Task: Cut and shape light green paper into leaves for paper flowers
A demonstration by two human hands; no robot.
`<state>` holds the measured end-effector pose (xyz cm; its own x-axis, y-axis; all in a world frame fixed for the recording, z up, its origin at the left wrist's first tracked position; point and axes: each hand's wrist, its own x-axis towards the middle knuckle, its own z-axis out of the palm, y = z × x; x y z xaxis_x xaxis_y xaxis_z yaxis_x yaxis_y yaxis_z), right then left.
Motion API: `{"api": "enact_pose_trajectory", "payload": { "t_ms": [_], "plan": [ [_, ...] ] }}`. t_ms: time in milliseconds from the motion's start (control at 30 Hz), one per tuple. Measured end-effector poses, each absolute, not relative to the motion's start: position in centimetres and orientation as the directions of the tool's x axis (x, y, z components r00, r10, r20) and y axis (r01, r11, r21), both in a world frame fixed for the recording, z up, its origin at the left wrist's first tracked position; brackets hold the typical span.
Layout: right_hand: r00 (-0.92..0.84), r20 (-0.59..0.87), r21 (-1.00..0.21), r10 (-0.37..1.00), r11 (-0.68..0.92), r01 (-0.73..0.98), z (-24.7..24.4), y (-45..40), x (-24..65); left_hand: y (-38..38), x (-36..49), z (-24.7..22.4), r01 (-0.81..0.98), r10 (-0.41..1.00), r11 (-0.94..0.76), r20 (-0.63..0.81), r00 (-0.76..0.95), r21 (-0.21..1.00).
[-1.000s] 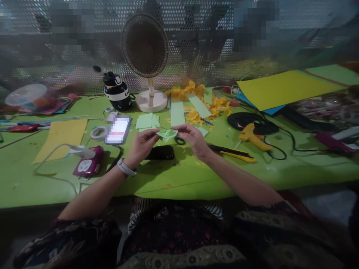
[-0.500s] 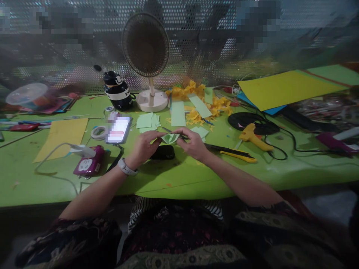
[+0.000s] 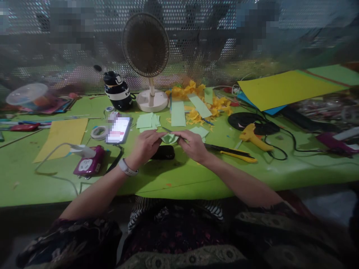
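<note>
Between my two hands is a small light-green paper piece (image 3: 169, 138), curved and creased. My left hand (image 3: 146, 146), with a pale watch on the wrist, pinches its left edge. On the opposite edge, the fingers of my right hand (image 3: 194, 145) are closed. Below the paper lies a black oblong object (image 3: 164, 152) on the green table (image 3: 185, 183). Loose green paper squares (image 3: 147, 121) lie behind my left hand, and more green squares (image 3: 200, 131) sit just behind my right. A dark, thin-pointed tool (image 3: 166, 129) shows in part behind the paper.
A white fan (image 3: 151, 100) and a black bottle (image 3: 119, 93) stand at the back. Left are a lit phone (image 3: 119, 129), a tape roll (image 3: 98, 132) and a purple power adapter (image 3: 89, 164). Right are a yellow glue gun (image 3: 255, 138), a yellow-handled cutter (image 3: 238, 154) and yellow paper flowers (image 3: 221, 104).
The green paper has bent more and its folded face shows less. Both hands have shifted only slightly, the left fingers lying closer over the paper's edge.
</note>
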<state>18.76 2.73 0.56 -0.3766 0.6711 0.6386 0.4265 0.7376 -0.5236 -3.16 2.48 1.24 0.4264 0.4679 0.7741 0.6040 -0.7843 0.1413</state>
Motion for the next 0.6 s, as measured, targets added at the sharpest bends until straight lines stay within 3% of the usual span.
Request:
{"api": "enact_pose_trajectory", "payload": {
  "t_ms": [167, 400, 600],
  "plan": [
    [-0.362, 0.669, -0.471, 0.65, 0.746, 0.47, 0.38, 2.8, 18.8, 2.33, -2.93, 1.49, 0.556, 0.402, -0.827, 0.78, 0.48, 0.084],
    [-0.446, 0.644, -0.371, 0.622, 0.764, 0.528, -0.04, 3.03, 18.61, 1.99, -2.86, 1.36, 0.579, 0.455, -0.809, 0.728, 0.512, 0.098],
    [-0.428, 0.606, -0.409, 0.67, 0.725, 0.554, 0.22, 3.03, 18.56, 2.03, -2.81, 1.42, 0.59, 0.412, -0.807, 0.738, 0.535, 0.024]
  ]
}}
